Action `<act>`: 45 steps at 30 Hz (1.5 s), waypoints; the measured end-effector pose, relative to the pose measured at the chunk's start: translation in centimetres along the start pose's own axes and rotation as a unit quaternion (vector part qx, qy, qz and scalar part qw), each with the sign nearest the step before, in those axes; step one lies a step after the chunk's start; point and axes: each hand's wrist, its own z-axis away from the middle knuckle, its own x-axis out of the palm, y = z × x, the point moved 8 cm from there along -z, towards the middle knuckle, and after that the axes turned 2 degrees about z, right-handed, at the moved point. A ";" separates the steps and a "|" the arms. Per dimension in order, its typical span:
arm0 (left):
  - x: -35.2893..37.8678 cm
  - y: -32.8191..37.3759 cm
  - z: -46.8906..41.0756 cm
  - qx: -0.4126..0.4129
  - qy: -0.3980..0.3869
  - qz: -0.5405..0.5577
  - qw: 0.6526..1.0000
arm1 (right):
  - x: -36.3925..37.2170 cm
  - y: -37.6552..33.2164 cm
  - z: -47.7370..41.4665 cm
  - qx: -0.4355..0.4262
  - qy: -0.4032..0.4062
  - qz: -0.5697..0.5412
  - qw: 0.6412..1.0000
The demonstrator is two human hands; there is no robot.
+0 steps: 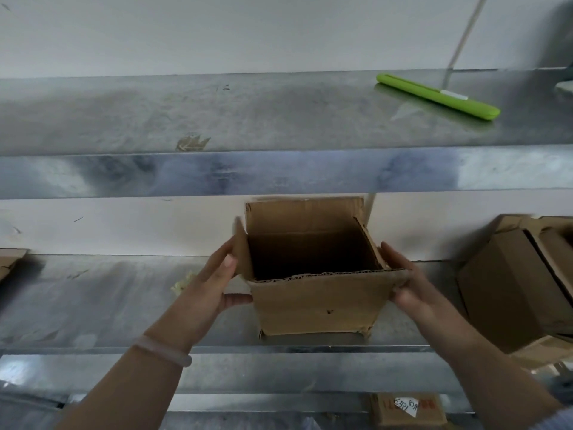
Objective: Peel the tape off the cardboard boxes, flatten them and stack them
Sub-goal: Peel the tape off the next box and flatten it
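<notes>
Head view shows you a steel bench [93, 299] against a white wall [217, 32], with a steel shelf [217, 113] above it carrying a green mop [437, 96]. Your box [316, 301] stands upright on the bench near its front edge, mouth pointing up, flaps raised, its longer side running left to right. Your left grip [210, 283] clasps its left front corner, thumb on the near face; your right grip [406, 283] clasps the right corner likewise. More boxes [508, 290] lie well apart at the right.
</notes>
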 end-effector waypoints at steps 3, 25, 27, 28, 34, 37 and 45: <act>0.2 -1.2 -0.5 0.012 -0.054 -0.045 0.997 | 2.1 0.1 0.0 0.020 0.043 0.082 0.995; 0.8 -11.3 -0.7 -0.115 0.052 -0.519 0.845 | -0.9 8.3 -2.6 0.160 0.166 0.259 0.938; 0.9 -12.1 -1.1 -0.117 0.046 -0.586 0.801 | -0.9 9.3 -3.1 0.188 0.146 0.301 0.924; 1.0 -11.9 -1.3 -0.103 0.051 -0.624 0.773 | -1.0 9.7 -3.3 0.199 0.137 0.324 0.914; 4.8 -11.7 -3.8 0.066 -0.059 -0.681 0.727 | 1.3 8.2 -4.8 0.073 0.085 0.530 0.840; 5.4 -13.1 -4.9 0.057 -0.100 -0.693 0.711 | 3.6 9.1 -6.0 0.031 0.008 0.543 0.839; 5.4 -14.2 -6.7 0.060 -0.104 -0.714 0.689 | 3.4 10.3 -7.1 0.017 0.023 0.581 0.814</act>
